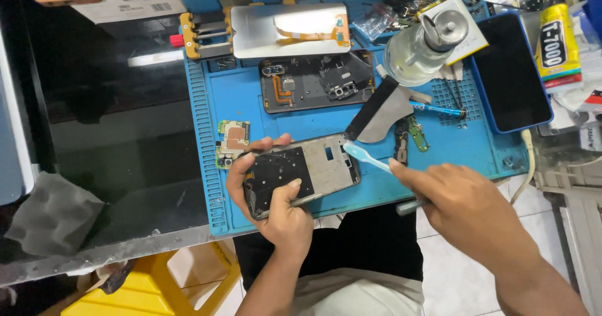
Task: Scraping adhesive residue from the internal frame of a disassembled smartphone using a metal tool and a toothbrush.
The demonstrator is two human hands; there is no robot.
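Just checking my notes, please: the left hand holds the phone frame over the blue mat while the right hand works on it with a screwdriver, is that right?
Not quite. The head view shows the right hand holding a toothbrush, not a screwdriver. The left hand does hold the phone frame over the blue mat.

Two hands – left hand [276, 197], right hand [461, 206]. One phone frame [304, 172] between left fingers; one toothbrush [367, 156] in right fingers. Beyond fingertips – one blue mat [301, 118], one back cover [316, 81], one circuit board [233, 142], one dispenser bottle [426, 46], one dark phone [511, 71], one glue tube [557, 40].
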